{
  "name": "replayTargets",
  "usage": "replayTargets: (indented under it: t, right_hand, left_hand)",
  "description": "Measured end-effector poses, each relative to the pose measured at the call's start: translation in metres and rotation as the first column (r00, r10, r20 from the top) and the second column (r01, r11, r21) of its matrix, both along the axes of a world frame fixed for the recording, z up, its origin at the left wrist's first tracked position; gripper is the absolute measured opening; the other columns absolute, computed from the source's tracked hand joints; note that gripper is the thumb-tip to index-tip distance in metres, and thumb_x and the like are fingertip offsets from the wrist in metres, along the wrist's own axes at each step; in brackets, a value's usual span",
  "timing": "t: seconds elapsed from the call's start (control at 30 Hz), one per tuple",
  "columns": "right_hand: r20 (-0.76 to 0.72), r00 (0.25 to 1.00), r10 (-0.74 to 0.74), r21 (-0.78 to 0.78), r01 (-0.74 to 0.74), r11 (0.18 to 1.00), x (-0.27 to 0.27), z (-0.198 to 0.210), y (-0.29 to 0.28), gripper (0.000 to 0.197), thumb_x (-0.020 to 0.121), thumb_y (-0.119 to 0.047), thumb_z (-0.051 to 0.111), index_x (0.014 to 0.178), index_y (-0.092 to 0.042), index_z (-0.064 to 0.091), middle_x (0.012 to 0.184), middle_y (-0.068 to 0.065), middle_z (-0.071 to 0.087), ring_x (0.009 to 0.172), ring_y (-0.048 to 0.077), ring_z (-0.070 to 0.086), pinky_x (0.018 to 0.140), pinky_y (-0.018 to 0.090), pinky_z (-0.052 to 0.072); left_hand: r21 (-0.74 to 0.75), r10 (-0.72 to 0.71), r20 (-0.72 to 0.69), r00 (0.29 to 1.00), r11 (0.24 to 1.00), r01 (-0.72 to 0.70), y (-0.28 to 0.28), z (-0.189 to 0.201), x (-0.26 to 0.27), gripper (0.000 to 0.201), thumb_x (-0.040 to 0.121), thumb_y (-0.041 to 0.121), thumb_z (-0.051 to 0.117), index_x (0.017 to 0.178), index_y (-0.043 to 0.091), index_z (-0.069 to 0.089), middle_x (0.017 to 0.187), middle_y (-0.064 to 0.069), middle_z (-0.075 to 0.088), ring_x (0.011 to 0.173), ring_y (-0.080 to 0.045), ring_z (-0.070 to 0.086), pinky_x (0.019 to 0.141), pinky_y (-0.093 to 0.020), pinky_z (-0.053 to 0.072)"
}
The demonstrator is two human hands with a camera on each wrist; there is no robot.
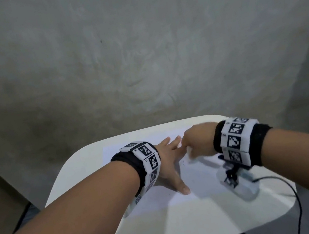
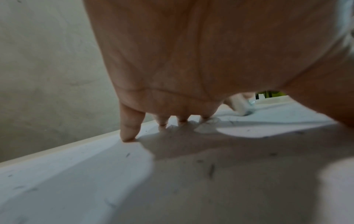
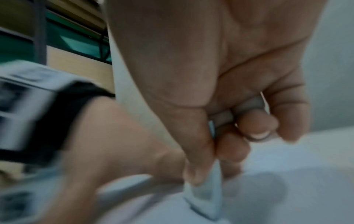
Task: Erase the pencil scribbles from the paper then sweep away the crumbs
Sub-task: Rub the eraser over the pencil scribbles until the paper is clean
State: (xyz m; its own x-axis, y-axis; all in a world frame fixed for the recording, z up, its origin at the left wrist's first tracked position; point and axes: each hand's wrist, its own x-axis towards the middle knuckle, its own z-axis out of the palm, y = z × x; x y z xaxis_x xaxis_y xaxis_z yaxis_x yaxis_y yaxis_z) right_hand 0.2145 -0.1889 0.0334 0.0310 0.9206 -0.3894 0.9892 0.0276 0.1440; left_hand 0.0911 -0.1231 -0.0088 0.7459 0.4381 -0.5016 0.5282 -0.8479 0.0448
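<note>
The left hand (image 1: 166, 162) presses the paper (image 1: 198, 183) with wide straight fingers (image 2: 130, 128); the right hand (image 1: 197, 142) pinches the eraser (image 3: 205, 197) on it.

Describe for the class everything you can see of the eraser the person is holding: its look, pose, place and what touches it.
The small white block eraser looks like soft rubber, wedge-shaped from this angle, blurred by motion. It stands nearly upright, its lower edge pressed on the white sheet of paper. The right hand pinches it between thumb and fingers, just beside the left hand, which lies flat on the sheet. Its upper part is hidden inside the grip.
</note>
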Motion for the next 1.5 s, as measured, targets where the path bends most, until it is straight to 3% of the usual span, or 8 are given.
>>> replayTargets:
  t: [0.23, 0.4, 0.63, 0.77, 0.9, 1.03, 1.3, 1.5]
  right_hand:
    - [0.013, 0.991, 0.130, -0.062, -0.129, 0.990, -0.032, -0.004, -0.017, 0.033, 0.092, -0.027, 0.058, 0.123, -0.016, 0.062, 0.119, 0.006, 0.064, 0.110, 0.028, 0.058, 0.085, 0.032, 0.042]
    - [0.099, 0.995, -0.006, 0.034, 0.003, 0.999, -0.005, 0.001, -0.007, 0.026, 0.089, -0.024, 0.053, 0.109, -0.016, 0.067, 0.093, 0.001, 0.066, 0.083, 0.023, 0.058, 0.073, 0.030, 0.047]
    - [0.058, 0.996, -0.069, 0.040, 0.067, 0.997, -0.003, 0.000, -0.004, 0.022, 0.086, -0.025, 0.055, 0.100, -0.015, 0.069, 0.087, 0.001, 0.065, 0.084, 0.025, 0.061, 0.075, 0.031, 0.049]
    - [0.018, 0.996, 0.090, -0.046, -0.089, 0.995, -0.028, -0.001, -0.016, 0.031, 0.092, -0.026, 0.057, 0.121, -0.018, 0.063, 0.108, -0.001, 0.065, 0.099, 0.023, 0.060, 0.067, 0.024, 0.038]
    - [0.056, 0.998, -0.042, 0.009, 0.041, 0.999, -0.012, 0.004, -0.007, 0.026, 0.090, -0.024, 0.055, 0.112, -0.016, 0.067, 0.084, -0.002, 0.060, 0.087, 0.023, 0.058, 0.073, 0.028, 0.043]
    - [0.012, 0.997, 0.083, -0.026, -0.082, 0.996, -0.035, -0.001, -0.017, 0.031, 0.094, -0.021, 0.053, 0.122, -0.010, 0.060, 0.115, 0.010, 0.063, 0.108, 0.031, 0.059, 0.082, 0.033, 0.043]
    - [0.083, 0.991, 0.103, -0.062, -0.098, 0.993, -0.033, -0.002, -0.014, 0.032, 0.095, -0.024, 0.052, 0.124, -0.012, 0.060, 0.118, 0.005, 0.063, 0.110, 0.026, 0.059, 0.084, 0.031, 0.043]
    - [0.267, 0.950, -0.163, 0.023, 0.163, 0.986, 0.020, 0.000, 0.017, 0.015, 0.089, -0.022, 0.057, 0.096, -0.012, 0.066, 0.086, -0.002, 0.061, 0.081, 0.022, 0.062, 0.067, 0.027, 0.047]
  left_hand:
    - [-0.016, 0.097, 0.015, 0.995, 0.995, -0.096, 0.004, -0.007, 0.002, 0.140, 0.051, 0.073, 0.077, 0.147, 0.043, -0.021, 0.156, 0.017, -0.027, 0.144, -0.007, -0.024, 0.120, -0.050, 0.007]
    - [0.003, -0.018, -0.017, 1.000, 1.000, 0.018, -0.003, 0.003, 0.000, 0.128, 0.063, 0.072, 0.072, 0.146, 0.044, -0.022, 0.157, 0.013, -0.027, 0.146, -0.017, -0.022, 0.116, -0.053, 0.005]
    - [0.010, -0.024, -0.030, 0.999, 1.000, 0.025, -0.001, 0.002, 0.002, 0.127, 0.063, 0.072, 0.071, 0.146, 0.044, -0.020, 0.157, 0.011, -0.027, 0.145, -0.018, -0.024, 0.116, -0.054, 0.004]
    - [-0.002, 0.041, 0.016, 0.999, 0.999, -0.041, -0.005, 0.004, -0.001, 0.124, 0.064, 0.067, 0.075, 0.151, 0.041, -0.009, 0.154, 0.016, -0.028, 0.144, -0.009, -0.023, 0.118, -0.044, 0.005]
    - [0.005, -0.014, -0.030, 0.999, 1.000, 0.014, -0.001, 0.001, 0.002, 0.128, 0.062, 0.073, 0.072, 0.148, 0.042, -0.018, 0.157, 0.013, -0.027, 0.145, -0.016, -0.025, 0.116, -0.054, 0.003]
    - [-0.027, 0.077, 0.024, 0.997, 0.997, -0.076, -0.004, 0.001, -0.001, 0.131, 0.061, 0.064, 0.078, 0.151, 0.039, -0.014, 0.155, 0.015, -0.028, 0.144, -0.007, -0.022, 0.118, -0.044, 0.003]
    - [-0.025, 0.056, 0.046, 0.997, 0.998, -0.055, -0.001, -0.003, -0.002, 0.129, 0.061, 0.066, 0.077, 0.150, 0.041, -0.013, 0.156, 0.015, -0.026, 0.145, -0.008, -0.020, 0.118, -0.044, 0.004]
    - [0.029, -0.033, -0.034, 0.999, 0.999, 0.033, 0.005, -0.005, 0.000, 0.128, 0.060, 0.078, 0.067, 0.146, 0.044, -0.022, 0.156, 0.014, -0.029, 0.146, -0.016, -0.023, 0.114, -0.058, 0.004]
